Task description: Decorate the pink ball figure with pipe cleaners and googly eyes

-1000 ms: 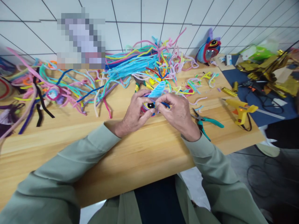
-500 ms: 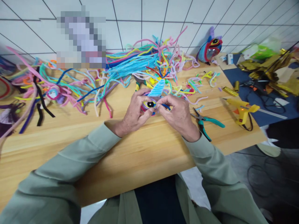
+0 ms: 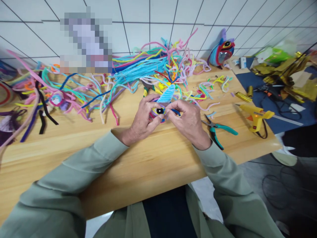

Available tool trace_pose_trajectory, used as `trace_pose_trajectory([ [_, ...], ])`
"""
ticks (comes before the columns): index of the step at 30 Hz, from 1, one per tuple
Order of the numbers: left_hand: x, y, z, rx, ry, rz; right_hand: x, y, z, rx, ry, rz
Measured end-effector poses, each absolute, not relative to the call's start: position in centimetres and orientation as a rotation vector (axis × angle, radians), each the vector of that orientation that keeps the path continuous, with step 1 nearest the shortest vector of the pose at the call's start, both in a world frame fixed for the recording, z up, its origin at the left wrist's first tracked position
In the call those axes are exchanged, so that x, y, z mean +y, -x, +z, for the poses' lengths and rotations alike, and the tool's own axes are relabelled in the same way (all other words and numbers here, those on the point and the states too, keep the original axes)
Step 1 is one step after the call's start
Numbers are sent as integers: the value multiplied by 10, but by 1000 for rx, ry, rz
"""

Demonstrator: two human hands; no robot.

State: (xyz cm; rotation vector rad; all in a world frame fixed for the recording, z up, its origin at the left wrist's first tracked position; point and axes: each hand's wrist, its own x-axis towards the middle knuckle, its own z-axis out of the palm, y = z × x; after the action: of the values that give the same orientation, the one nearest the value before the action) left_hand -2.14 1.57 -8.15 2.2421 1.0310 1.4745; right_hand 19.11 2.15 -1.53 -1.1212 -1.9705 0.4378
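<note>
Over the middle of the wooden table (image 3: 148, 165), both my hands pinch a small pipe-cleaner figure (image 3: 163, 102) with a light blue ribbed fin on top and a round yellow, black and white eye. My left hand (image 3: 143, 120) grips its left side, thumb just below the eye. My right hand (image 3: 189, 120) is closed on its right side, fingertips by a dark blue pipe cleaner that sticks out there. Much of the figure's body is hidden behind my fingers.
A big tangle of coloured pipe cleaners (image 3: 138, 72) covers the table's far half. Teal-handled pliers (image 3: 219, 130) lie right of my right hand, a yellow glue gun (image 3: 256, 117) beyond them. A finished blue fish figure (image 3: 221, 51) stands at the back right, gold foil scraps (image 3: 284, 71) further right.
Almost nothing: my hands stay on the figure, with only slight shifts of the right fingertips near the eye.
</note>
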Motion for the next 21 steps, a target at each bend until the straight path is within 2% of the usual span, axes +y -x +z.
trace_pose_trajectory([
  [15,14,24,-81,1066,-2289,1453,-1,-188,-30,-2000,1017,103],
  [21,15,23,-81,1066,-2283,1486,4,-185,-37,-1966,1062,73],
])
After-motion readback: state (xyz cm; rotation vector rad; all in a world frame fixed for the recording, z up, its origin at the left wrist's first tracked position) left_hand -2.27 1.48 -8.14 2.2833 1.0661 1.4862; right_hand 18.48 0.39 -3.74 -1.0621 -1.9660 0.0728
